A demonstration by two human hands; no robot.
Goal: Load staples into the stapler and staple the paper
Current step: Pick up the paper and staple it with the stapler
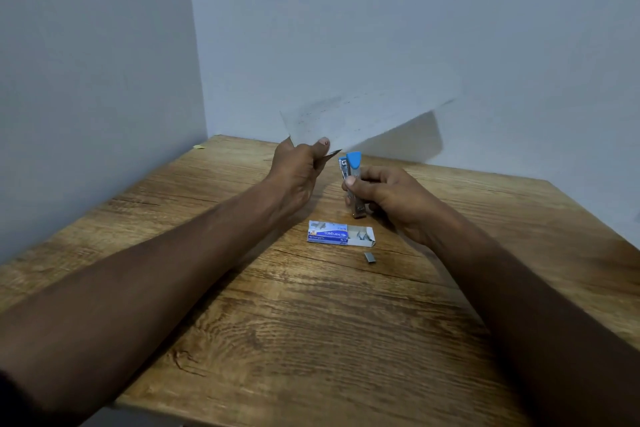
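Note:
My left hand [299,166] pinches the lower corner of a white paper [367,114], which is lifted off the table and blurred. My right hand [388,198] grips a small stapler [353,180] with a blue top and metal body, held upright with its blue end up, just right of the paper's pinched corner. An open blue and white staple box [341,234] lies on the table below both hands, with staples showing at its open right end. A short loose strip of staples [370,257] lies just in front of the box.
The wooden table [311,340] stands in a corner between two pale walls. A small yellow scrap [200,146] lies at the table's far left corner. The table's near edge runs along the bottom of the view.

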